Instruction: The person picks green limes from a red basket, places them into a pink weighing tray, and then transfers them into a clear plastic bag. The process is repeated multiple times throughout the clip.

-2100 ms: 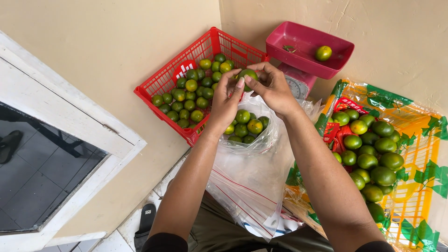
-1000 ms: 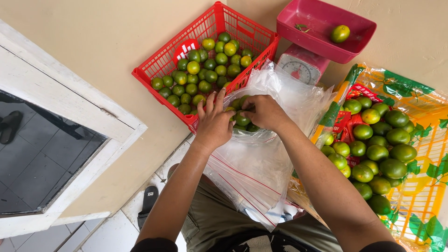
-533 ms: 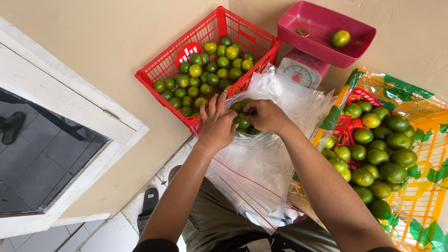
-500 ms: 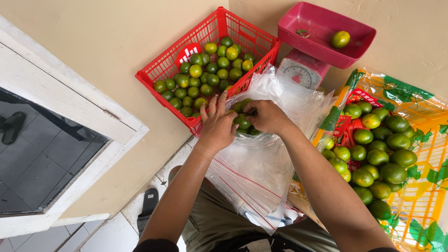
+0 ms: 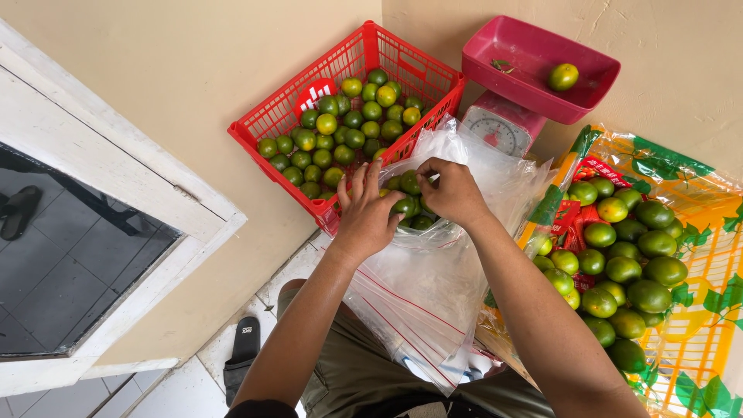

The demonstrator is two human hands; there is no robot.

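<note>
Between basket (image 5: 433,73) and scale (image 5: 503,128), both hands (image 5: 368,217) grip bag (image 5: 441,286).

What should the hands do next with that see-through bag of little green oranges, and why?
Probably pinch the bag's mouth shut. Both the left hand and the right hand already grip the top edge of the clear plastic bag, and green citrus fruits sit inside just under the fingers. The opening looks loose, so fruit could roll out if the bag tips.
</note>
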